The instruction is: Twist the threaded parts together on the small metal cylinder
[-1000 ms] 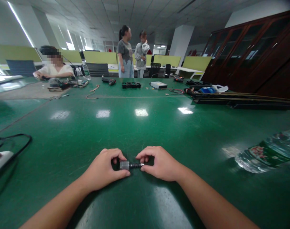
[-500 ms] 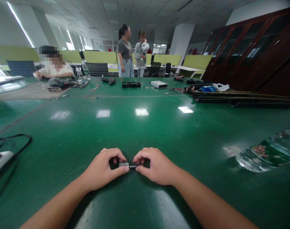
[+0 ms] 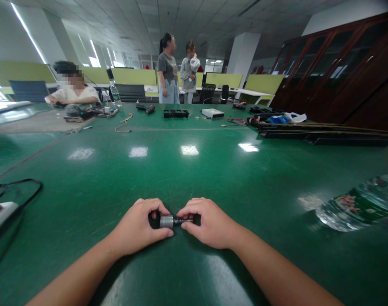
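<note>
A small grey metal cylinder (image 3: 166,221) with a dark ribbed part and a thin shaft lies sideways between my hands, low over the green table (image 3: 187,178). My left hand (image 3: 141,227) has its thumb below and its fingers above the cylinder, curled round its left end. The fingertips of my right hand (image 3: 209,223) pinch the ribbed part and the thin shaft. Parts of the shaft are hidden behind my right fingers.
A large water bottle (image 3: 356,204) lies at the right. At the left edge are a white power strip (image 3: 2,216) and a black cable (image 3: 37,185). Tools, a white box (image 3: 212,113) and black parts line the far edge. Three people are beyond the table.
My left thumb and fingers have spread slightly apart, and more of the grey cylinder shows between them. My right hand has barely moved and still pinches the shaft side.
</note>
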The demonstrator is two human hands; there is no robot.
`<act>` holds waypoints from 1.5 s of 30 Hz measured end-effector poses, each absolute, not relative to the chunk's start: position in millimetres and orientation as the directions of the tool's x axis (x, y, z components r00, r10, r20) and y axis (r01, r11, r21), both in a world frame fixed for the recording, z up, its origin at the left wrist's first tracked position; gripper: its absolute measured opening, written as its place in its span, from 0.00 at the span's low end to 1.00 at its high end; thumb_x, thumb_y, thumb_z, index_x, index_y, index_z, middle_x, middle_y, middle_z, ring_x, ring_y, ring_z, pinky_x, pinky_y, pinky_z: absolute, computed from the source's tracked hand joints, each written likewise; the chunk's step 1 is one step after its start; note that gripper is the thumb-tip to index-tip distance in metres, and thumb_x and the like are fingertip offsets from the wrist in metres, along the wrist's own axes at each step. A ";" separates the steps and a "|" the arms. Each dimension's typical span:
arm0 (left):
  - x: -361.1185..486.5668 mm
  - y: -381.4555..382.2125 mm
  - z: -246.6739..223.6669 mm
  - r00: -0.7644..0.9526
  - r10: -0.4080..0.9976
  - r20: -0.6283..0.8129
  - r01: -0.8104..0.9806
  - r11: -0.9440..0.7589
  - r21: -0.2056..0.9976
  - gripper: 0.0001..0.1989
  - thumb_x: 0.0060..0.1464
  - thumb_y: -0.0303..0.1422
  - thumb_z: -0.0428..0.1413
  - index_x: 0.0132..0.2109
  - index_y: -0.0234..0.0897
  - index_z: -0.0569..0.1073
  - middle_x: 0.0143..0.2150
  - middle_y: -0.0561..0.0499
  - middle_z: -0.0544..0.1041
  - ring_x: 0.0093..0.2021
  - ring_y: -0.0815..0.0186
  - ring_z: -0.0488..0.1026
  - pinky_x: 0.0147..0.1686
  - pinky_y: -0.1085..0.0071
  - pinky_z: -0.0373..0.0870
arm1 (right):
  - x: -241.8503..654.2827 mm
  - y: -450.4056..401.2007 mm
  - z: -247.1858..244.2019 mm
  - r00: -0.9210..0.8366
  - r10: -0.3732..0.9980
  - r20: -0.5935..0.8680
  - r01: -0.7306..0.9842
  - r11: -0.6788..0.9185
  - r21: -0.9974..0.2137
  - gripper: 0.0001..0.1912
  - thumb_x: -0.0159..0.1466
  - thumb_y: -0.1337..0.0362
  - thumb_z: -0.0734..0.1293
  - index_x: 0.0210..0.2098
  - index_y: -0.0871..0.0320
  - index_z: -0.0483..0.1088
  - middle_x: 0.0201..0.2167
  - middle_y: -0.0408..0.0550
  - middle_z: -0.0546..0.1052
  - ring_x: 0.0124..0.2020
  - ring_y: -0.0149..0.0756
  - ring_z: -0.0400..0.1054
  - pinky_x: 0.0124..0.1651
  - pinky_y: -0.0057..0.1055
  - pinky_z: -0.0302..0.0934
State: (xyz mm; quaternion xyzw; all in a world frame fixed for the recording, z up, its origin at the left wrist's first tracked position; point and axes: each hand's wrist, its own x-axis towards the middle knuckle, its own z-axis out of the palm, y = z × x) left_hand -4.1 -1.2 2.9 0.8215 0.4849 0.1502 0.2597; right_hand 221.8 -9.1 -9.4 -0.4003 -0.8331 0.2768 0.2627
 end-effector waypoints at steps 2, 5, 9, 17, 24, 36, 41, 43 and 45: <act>-4.7 -1.2 2.1 0.488 0.873 0.002 0.715 -0.401 0.572 0.13 0.44 0.39 0.68 0.37 0.41 0.76 0.34 0.57 0.78 0.36 0.62 0.72 0.40 0.68 0.60 | 221.3 -9.8 -9.9 -0.552 0.806 0.214 0.533 0.539 -0.652 0.09 0.58 0.69 0.71 0.40 0.55 0.78 0.34 0.44 0.78 0.38 0.35 0.70 0.43 0.33 0.57; -5.5 -1.5 1.2 0.495 0.869 0.014 0.709 -0.413 0.572 0.13 0.44 0.39 0.68 0.36 0.40 0.76 0.34 0.57 0.78 0.36 0.63 0.72 0.40 0.68 0.60 | 220.5 -10.5 -9.8 -0.554 0.805 0.212 0.549 0.545 -0.633 0.09 0.59 0.67 0.72 0.40 0.54 0.77 0.35 0.44 0.78 0.38 0.35 0.70 0.44 0.33 0.57; -5.8 -1.1 0.4 0.509 0.860 0.025 0.700 -0.431 0.570 0.14 0.44 0.39 0.68 0.36 0.41 0.75 0.33 0.58 0.78 0.36 0.63 0.72 0.40 0.68 0.60 | 219.5 -10.2 -8.4 -0.550 0.808 0.212 0.562 0.546 -0.620 0.09 0.60 0.63 0.71 0.41 0.54 0.77 0.35 0.44 0.78 0.39 0.35 0.70 0.44 0.33 0.57; -6.1 -1.3 1.6 0.533 0.845 0.042 0.684 -0.460 0.566 0.15 0.44 0.42 0.68 0.35 0.40 0.75 0.33 0.56 0.77 0.36 0.63 0.72 0.41 0.68 0.60 | 217.8 -11.3 -9.3 -0.558 0.805 0.202 0.566 0.547 -0.616 0.08 0.63 0.62 0.70 0.41 0.54 0.78 0.36 0.43 0.78 0.40 0.34 0.70 0.44 0.33 0.56; -2.4 -1.9 5.0 0.523 0.852 0.030 0.696 -0.448 0.562 0.14 0.47 0.43 0.67 0.35 0.40 0.76 0.33 0.55 0.78 0.36 0.62 0.72 0.40 0.67 0.59 | 216.1 -10.2 -10.4 -0.552 0.805 0.218 0.550 0.547 -0.631 0.06 0.59 0.67 0.72 0.37 0.55 0.77 0.34 0.43 0.77 0.37 0.34 0.69 0.42 0.32 0.56; -3.8 -3.0 5.1 0.526 0.850 0.021 0.695 -0.444 0.566 0.12 0.48 0.41 0.66 0.36 0.40 0.76 0.33 0.56 0.77 0.36 0.62 0.72 0.41 0.67 0.58 | 215.7 -9.5 -8.8 -0.554 0.802 0.224 0.545 0.552 -0.630 0.06 0.57 0.68 0.73 0.35 0.57 0.76 0.32 0.43 0.75 0.35 0.33 0.67 0.40 0.30 0.56; -3.3 -2.6 6.1 0.525 0.851 0.022 0.694 -0.442 0.568 0.12 0.49 0.42 0.66 0.35 0.40 0.76 0.33 0.55 0.78 0.36 0.62 0.72 0.41 0.67 0.59 | 217.1 -8.9 -9.5 -0.554 0.800 0.233 0.536 0.556 -0.635 0.06 0.57 0.68 0.73 0.35 0.57 0.76 0.31 0.43 0.75 0.35 0.33 0.68 0.40 0.30 0.57; -3.3 -2.8 6.6 0.524 0.851 0.019 0.695 -0.440 0.568 0.13 0.48 0.42 0.66 0.35 0.40 0.76 0.34 0.55 0.78 0.36 0.62 0.72 0.41 0.67 0.59 | 217.9 -9.0 -9.5 -0.554 0.800 0.231 0.537 0.555 -0.635 0.06 0.57 0.68 0.73 0.35 0.57 0.77 0.31 0.43 0.75 0.35 0.33 0.68 0.40 0.30 0.58; -3.4 -3.1 6.7 0.522 0.853 0.019 0.698 -0.440 0.565 0.12 0.48 0.42 0.66 0.35 0.40 0.76 0.34 0.55 0.78 0.36 0.62 0.72 0.41 0.67 0.59 | 218.5 -9.2 -9.1 -0.556 0.799 0.228 0.537 0.555 -0.635 0.06 0.56 0.69 0.73 0.35 0.57 0.77 0.31 0.43 0.75 0.34 0.33 0.68 0.39 0.30 0.58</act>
